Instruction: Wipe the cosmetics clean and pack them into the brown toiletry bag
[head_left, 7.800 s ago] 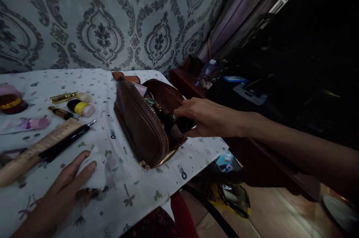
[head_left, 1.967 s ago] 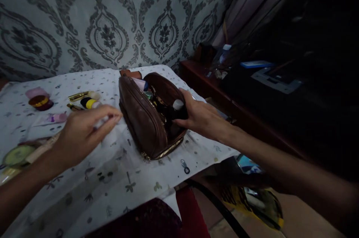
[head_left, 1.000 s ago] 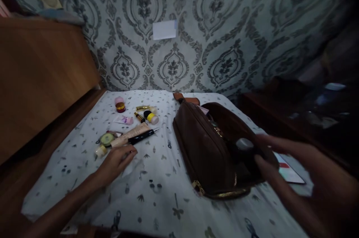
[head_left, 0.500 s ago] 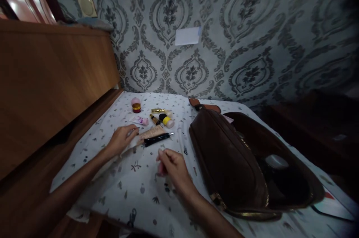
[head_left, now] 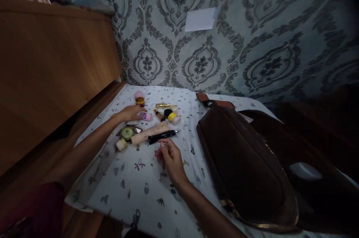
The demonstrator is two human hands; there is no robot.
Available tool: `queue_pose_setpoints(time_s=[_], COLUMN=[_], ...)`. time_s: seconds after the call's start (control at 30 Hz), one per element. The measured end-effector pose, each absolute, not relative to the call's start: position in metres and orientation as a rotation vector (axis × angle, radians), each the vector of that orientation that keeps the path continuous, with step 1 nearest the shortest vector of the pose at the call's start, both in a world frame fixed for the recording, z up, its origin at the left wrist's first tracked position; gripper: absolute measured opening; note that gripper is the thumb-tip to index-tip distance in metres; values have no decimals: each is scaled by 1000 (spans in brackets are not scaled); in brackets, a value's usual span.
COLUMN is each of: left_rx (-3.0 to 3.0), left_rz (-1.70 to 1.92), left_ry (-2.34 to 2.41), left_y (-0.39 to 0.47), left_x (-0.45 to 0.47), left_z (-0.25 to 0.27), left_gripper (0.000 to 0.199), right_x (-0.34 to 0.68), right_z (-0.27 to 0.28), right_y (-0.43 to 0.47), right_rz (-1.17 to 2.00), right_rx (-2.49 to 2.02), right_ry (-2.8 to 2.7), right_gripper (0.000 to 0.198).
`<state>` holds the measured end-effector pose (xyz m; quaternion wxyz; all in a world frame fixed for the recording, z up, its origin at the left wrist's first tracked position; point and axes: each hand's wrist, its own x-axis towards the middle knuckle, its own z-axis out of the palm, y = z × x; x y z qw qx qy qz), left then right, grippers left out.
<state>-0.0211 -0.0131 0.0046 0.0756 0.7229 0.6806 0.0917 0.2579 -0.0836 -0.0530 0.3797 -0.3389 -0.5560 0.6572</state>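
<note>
My left hand (head_left: 131,113) reaches over the bedding, its fingers stretched out at the near end of a small pink and purple tube (head_left: 146,116). My right hand (head_left: 170,157) hovers just this side of a black tube (head_left: 161,136), fingers curled in and no object showing in them. Beside the black tube lies a beige tube (head_left: 150,132). To its left are a round green compact (head_left: 127,133) and a small jar with a pale yellow band (head_left: 121,144). Farther back are a red and gold jar (head_left: 140,101), a gold tube (head_left: 163,105), a black and gold tube (head_left: 159,114) and a yellow-banded bottle (head_left: 174,118).
A dark brown bag (head_left: 244,163) with a gold zipper takes up the right side, its brown strap (head_left: 221,103) behind it. A wooden panel (head_left: 61,58) stands on the left. Patterned wallpaper (head_left: 151,28) closes the back, with a white paper (head_left: 200,19) on it.
My left hand has moved forward from beside the beige tube to the pink and purple tube, uncovering the green compact and small jar. My right hand has come slightly nearer the black tube.
</note>
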Motion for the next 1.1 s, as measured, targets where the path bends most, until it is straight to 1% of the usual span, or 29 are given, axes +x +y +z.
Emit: queue_pose_setpoints(time_s=[0.07,0.17,0.23,0.33,0.43,0.53,0.57,0.6,0.67,0.73,0.77,0.87,0.93,1.0,1.03,1.1], left_rx=[2185,2219,2257,2312,2372,2460,2466,2466,2458,2423,2382,2141,2038,2143,2245,2355], left_rz=[165,75,68,111,176,181,161,139,159,325,465,992,1236,1279,1200,1101], left_ry=[2016,2026,2051,2094,2100,2014,1993,1977,1914,1809,1768,1848,1922,1848,1767,1765], left_y=[-8,-7,-12,-28,-54,-84,-93,-101,-114,-123,-127,-134,-137,-138,-137,-133], left_x=[-15,-8,-4,8,34,72,84,95,108,111,110,113,127,146,154,163], left_z=[3,4,8,19,33,41,41,40,36,33,32,29,23,14,9,0], left_gripper=[46,38,33,33,32,24,23,24,34,41,42,30,25,26,28,34], right_x=[257,258,259,262,263,260,260,260,263,269,272,281,284,284,284,286], right_z=[-53,-52,-50,-44,-39,-36,-35,-35,-36,-37,-38,-40,-41,-42,-42,-42], right_y=[-84,-84,-84,-83,-81,-79,-80,-80,-82,-84,-86,-91,-96,-99,-100,-101], right_rz=[1683,1698,1696,1687,1671,1636,1624,1607,1571,1566,1585,1693,1733,1717,1702,1693], right_rx=[-859,-846,-839,-835,-818,-784,-768,-756,-749,-763,-775,-807,-808,-774,-754,-717], right_ry=[-1427,-1424,-1425,-1389,-1318,-1290,-1302,-1323,-1364,-1355,-1333,-1244,-1200,-1181,-1177,-1184], right_gripper=[44,42,39,38,45,56,58,56,45,35,34,39,39,38,38,39])
